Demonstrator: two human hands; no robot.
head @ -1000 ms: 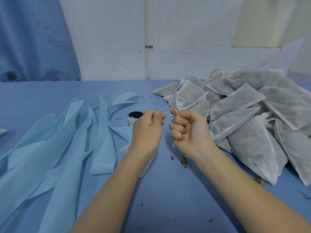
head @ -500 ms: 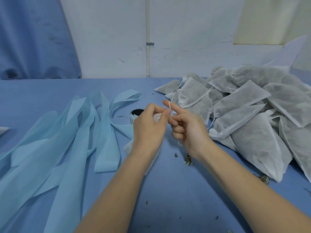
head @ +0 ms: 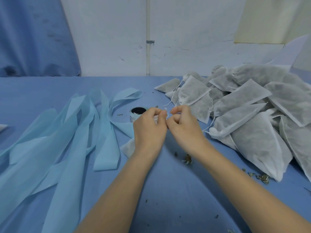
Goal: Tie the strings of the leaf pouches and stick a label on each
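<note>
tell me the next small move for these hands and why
Probably draw the hands apart to cinch the knot. The left hand and right hand each pinch the white string, which loops loosely between their fingertips, above the pouch lying under the left wrist.

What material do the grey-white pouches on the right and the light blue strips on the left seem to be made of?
The pouches look like thin non-woven fabric, matte and half see-through: dark leaf filling shows through the white skin, and the edges look seamed flat. The light blue strips look like backing paper or thin non-woven sheet, with a slight sheen; they curl and loop smoothly without creasing. Which of the two, I cannot tell.
</note>
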